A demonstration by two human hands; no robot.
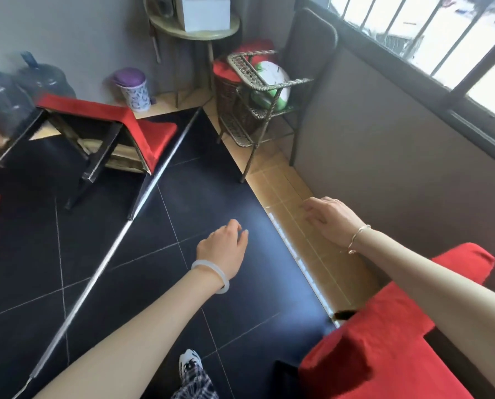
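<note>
1. Both hands are out in front and hold nothing. The left hand (221,249) hangs over the dark floor with its fingers loosely curled, and the right hand (332,220) is palm down with relaxed, slightly spread fingers over the tan strip (292,203) along the wall.

2. The nearest thing to reach for is the pole (97,272) - a long metal rod lying flat on the floor.

3. Its long axis runs on a diagonal, from near the person's left side up and away toward the far corner by the wicker rack (257,82). Its far half passes just beside the leg of the red stool (96,110).

4. The pole lies to the left of the left hand and below it, apart from it. The right hand is well apart from it, on the far side of the body's line.

5. So the left hand looks the better placed - I'd expect a reach down and leftward, with the grip turned across the diagonal.

6. The right forearm crosses above a red cushion (384,326); I cannot tell whether it touches it.
</note>
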